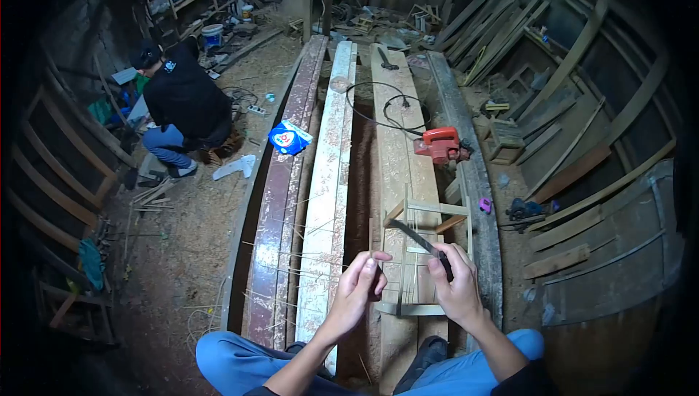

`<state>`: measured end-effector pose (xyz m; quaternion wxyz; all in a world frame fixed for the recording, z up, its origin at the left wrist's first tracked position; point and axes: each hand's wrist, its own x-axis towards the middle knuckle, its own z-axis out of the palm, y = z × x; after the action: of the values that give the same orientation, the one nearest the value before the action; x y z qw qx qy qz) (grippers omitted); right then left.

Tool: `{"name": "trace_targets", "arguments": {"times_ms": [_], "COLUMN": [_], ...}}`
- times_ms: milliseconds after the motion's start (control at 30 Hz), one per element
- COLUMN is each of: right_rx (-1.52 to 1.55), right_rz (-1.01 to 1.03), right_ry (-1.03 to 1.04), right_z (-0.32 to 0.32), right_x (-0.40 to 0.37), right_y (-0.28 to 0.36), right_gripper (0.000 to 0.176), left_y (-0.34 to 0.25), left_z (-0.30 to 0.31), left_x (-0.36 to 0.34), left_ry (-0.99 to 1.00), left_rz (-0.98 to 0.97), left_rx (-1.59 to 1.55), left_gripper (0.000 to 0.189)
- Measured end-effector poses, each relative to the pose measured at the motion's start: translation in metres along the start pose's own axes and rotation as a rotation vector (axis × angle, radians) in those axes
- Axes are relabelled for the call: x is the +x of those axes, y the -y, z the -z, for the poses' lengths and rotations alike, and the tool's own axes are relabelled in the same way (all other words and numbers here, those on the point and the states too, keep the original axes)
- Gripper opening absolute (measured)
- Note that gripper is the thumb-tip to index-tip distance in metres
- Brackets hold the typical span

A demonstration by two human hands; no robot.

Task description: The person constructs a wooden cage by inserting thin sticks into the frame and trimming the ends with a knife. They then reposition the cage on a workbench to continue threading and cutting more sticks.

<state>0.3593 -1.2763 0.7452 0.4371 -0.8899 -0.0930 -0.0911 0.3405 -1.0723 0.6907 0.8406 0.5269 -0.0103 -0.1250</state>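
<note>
My right hand (pixel 455 283) is closed around the handle of a knife (pixel 413 234), its long dark blade pointing up and left. Fingers pinched, my left hand (pixel 360 279) holds a thin wooden stick (pixel 371 236), mostly hidden by the fingers. Just beyond my hands, a small wooden frame (pixel 426 208) with slim uprights and crossbars stands on the pale planks (pixel 393 159). Several thin sticks (pixel 291 254) lie across the white board (pixel 325 214) and the dark red board (pixel 273 250) to the left.
A red power tool (pixel 441 145) with a black cable (pixel 368 124) rests on the planks. A blue packet (pixel 289 138) lies on the red board. A pink tape measure (pixel 485 205) sits at right. Another person (pixel 186 101) crouches at left. Timber frames (pixel 495 32) lean at the back right.
</note>
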Motion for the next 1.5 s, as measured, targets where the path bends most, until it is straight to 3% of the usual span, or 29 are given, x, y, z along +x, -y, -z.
{"name": "trace_targets", "arguments": {"times_ms": [67, 167, 300, 367, 533, 567, 733, 1000, 1100, 1267, 1433, 1500], "right_rx": [-0.189, -0.247, -0.330, -0.355, -0.202, -0.191, -0.131, -0.193, -0.305, -0.428, -0.498, -0.426], "right_rz": [0.188, 0.254, 0.297, 0.391, 0.463, 0.474, 0.496, 0.521, 0.542, 0.623, 0.472, 0.216], "right_ry": [0.085, 0.111, 0.165, 0.182, 0.196, 0.212, 0.142, 0.015, -0.029, -0.078, -0.114, -0.225], "right_z": [0.002, -0.011, -0.015, -0.017, -0.022, -0.020, -0.001, 0.014, 0.016, 0.008, 0.011, 0.030], "right_x": [0.005, -0.001, -0.009, -0.002, 0.008, 0.009, 0.013, 0.025, 0.028, 0.030, 0.039, 0.045], "right_y": [0.012, 0.017, 0.010, 0.003, -0.024, -0.027, -0.051, -0.074, -0.082, -0.085, -0.088, -0.088], "right_gripper": [0.034, 0.038, 0.039, 0.042, 0.041, 0.041, 0.043, 0.049, 0.048, 0.048, 0.061, 0.053], "left_y": [0.001, 0.005, -0.005, 0.001, 0.003, 0.008, 0.010, 0.031, 0.022, 0.030, 0.011, 0.009], "left_z": [0.007, 0.003, -0.012, -0.014, -0.008, -0.010, -0.031, -0.043, -0.044, -0.032, -0.019, -0.007], "left_x": [0.000, 0.001, -0.003, -0.003, -0.005, -0.008, -0.004, 0.021, 0.021, 0.018, 0.008, -0.001], "left_ry": [0.025, 0.055, 0.132, 0.120, 0.085, 0.040, 0.020, 0.042, 0.050, 0.074, 0.037, 0.065], "left_rz": [0.020, -0.026, 0.099, 0.041, 0.020, -0.097, -0.008, 0.135, 0.184, 0.154, 0.100, 0.160], "left_rx": [-0.037, -0.006, 0.175, 0.242, 0.432, 0.493, 0.638, 0.396, 0.137, 0.084, 0.160, 0.068], "left_gripper": [0.034, 0.034, 0.028, 0.029, 0.025, 0.022, 0.021, 0.027, 0.030, 0.026, 0.031, 0.030]}}
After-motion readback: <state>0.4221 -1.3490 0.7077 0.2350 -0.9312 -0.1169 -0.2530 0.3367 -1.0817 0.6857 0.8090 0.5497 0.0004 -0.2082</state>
